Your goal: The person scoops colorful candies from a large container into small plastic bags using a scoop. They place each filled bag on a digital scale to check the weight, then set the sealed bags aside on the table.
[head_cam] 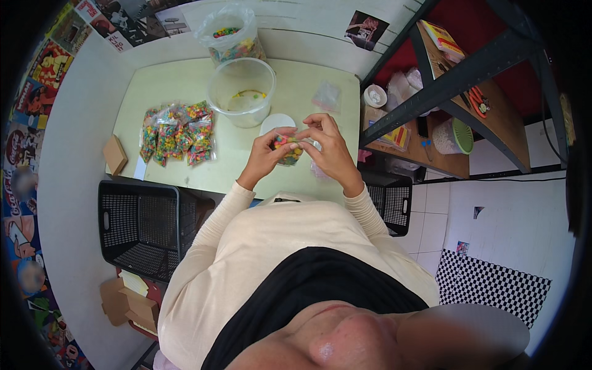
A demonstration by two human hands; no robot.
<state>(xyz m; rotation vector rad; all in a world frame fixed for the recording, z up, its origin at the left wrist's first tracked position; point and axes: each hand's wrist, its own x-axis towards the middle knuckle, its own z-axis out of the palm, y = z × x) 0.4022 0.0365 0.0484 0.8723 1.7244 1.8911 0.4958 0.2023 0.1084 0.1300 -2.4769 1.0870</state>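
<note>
Before my chest, my left hand (268,150) and my right hand (326,143) pinch the top of a small clear plastic bag of colourful small pieces (290,156). The fingertips of both hands meet at its upper edge; whether the bag is sealed cannot be told. Just beyond it lies a round white lid (277,123). A clear plastic tub (241,99) behind the lid has a few pieces at its bottom. Several filled bags (178,134) lie in a group on the left of the table. Flat clear bags (327,96) lie at the right, and more lie partly under my right hand.
A large bag-lined container of colourful pieces (233,44) stands by the wall. A small cardboard box (115,155) sits at the table's left edge. Black plastic crates (138,222) stand on both sides below the table. A metal-framed shelf (444,157) rises on the right.
</note>
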